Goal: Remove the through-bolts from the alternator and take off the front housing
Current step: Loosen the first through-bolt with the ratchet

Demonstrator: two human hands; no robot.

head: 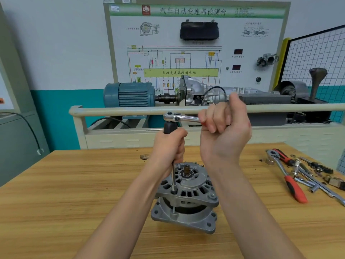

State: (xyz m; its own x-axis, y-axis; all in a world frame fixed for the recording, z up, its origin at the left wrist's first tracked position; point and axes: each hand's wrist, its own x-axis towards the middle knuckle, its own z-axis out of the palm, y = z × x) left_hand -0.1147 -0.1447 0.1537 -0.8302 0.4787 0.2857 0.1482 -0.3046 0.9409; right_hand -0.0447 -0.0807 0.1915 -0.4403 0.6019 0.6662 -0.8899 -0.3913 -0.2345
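A grey alternator (186,195) stands on the wooden bench (74,184), front housing up, its shaft pointing at me. A long extension bar (173,176) with a socket sits on a through-bolt at the housing's left rim. My left hand (170,146) grips the black upper part of the extension, keeping it upright. A chrome ratchet (179,117) is fitted on top, lying horizontally. My right hand (224,126) grips the ratchet's handle, which is mostly hidden in the fist. Another bolt head (212,195) shows on the right rim.
To the right on the bench lie a red-handled ratchet (291,182), several loose extensions and sockets (306,176). Behind the bench stands a training rig with a blue motor (128,94), a gearbox and a rail (130,111).
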